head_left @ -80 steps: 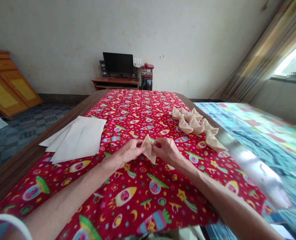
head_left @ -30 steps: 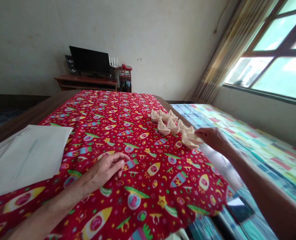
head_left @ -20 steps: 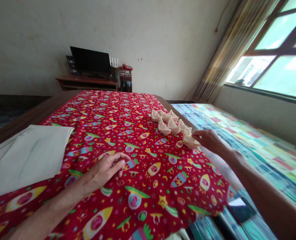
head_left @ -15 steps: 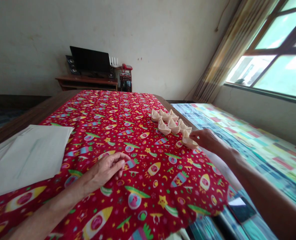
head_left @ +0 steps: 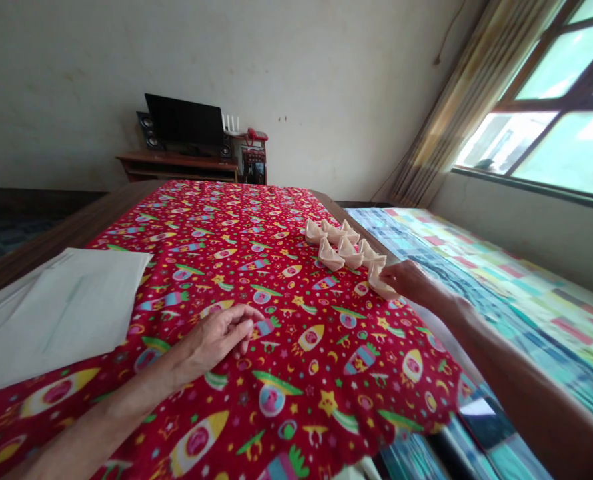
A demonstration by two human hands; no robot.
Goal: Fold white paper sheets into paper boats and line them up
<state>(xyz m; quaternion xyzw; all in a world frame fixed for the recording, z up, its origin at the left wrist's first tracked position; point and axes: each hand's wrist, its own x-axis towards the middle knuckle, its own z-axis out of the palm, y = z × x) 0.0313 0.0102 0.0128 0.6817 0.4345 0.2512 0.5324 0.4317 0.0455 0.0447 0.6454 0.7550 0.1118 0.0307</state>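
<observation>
My right hand (head_left: 407,280) is at the nearest cream folded paper boat (head_left: 381,285), with its fingertips pinched at the boat's upper edge. That boat rests on the red patterned cloth (head_left: 276,287) and partly hides behind my fingers. Several more folded paper boats (head_left: 347,252) stand close together in rows just beyond it, near the cloth's right edge. My left hand (head_left: 229,333) lies on the cloth at centre left, fingers loosely curled in, holding nothing that I can see.
White paper sheets (head_left: 76,300) lie stacked at the left. Beyond the table are a monitor (head_left: 185,123), speakers and a red telephone (head_left: 256,136). A patterned bed (head_left: 501,287) adjoins the table's right side, and a dark phone-like slab (head_left: 483,417) lies at lower right.
My right fingers have shifted slightly on the nearest boat, which still sits in about the same place. My left hand stays put. The view has turned a little.
</observation>
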